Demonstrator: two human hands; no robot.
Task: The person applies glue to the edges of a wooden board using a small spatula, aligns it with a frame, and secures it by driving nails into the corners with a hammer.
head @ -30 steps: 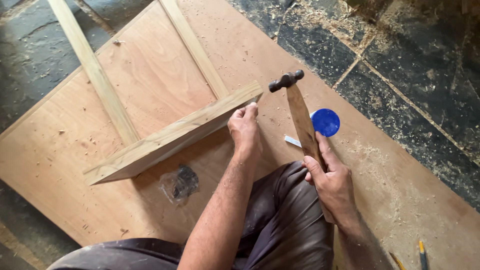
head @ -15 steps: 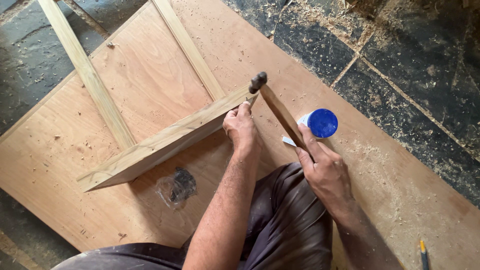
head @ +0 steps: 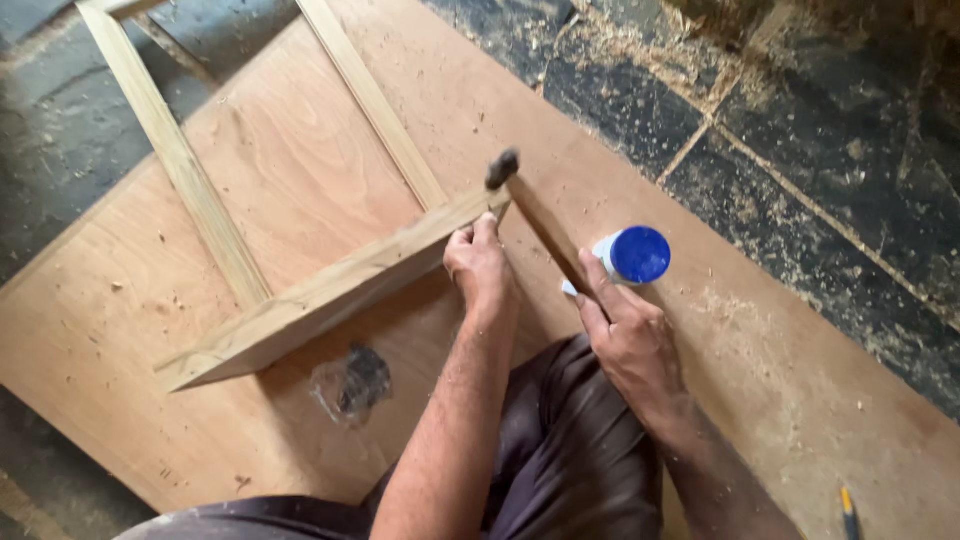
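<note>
Far left of the grip, a long slat runs up the plywood sheet; a 2nd slat lies parallel to it. Both meet a cross board standing on edge, w/ a dark stain on the sheet just below it. Left hand pinches the board's right end, fingers curled over its top edge. Right of that hand, the hammer head is blurred, just above the board's end; handle slants down to the right hand, which is wrapped tight round the handle's lower part. Just beyond the right hand stands a blue-capped bottle. Far right, low: a pencil tip on the sheet.
</note>
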